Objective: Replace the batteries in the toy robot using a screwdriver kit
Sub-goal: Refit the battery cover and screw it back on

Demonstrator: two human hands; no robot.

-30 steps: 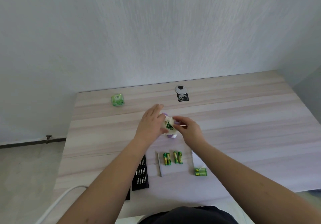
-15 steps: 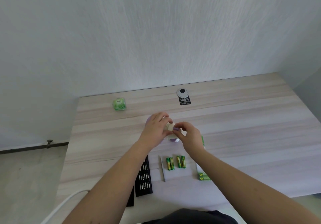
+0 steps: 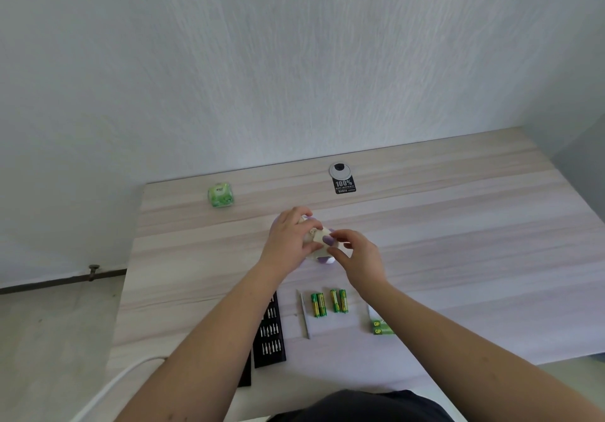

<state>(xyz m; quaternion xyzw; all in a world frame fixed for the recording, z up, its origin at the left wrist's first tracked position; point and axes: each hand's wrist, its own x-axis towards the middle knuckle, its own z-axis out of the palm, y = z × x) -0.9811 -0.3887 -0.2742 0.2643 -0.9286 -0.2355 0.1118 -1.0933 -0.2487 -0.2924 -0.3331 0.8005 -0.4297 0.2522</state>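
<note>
**Toy held at mid-desk, battery work under way**

Pale wood-grain desk (image 3: 458, 225), set against a textured white wall. Left hand (image 3: 288, 241) curls round the toy robot (image 3: 322, 246), a small cream and lilac plastic body held at the desk's middle. Right hand (image 3: 357, 254) pinches at the toy's near side; what it pinches cannot be told. Four green batteries (image 3: 329, 302) lie in pairs near the desk's front edge, beside a slim metal screwdriver (image 3: 304, 315) and the black bit tray (image 3: 270, 333). Judged step: working at the battery compartment. Next move likely calls for a steady grip and fine fingertip control.
</note>
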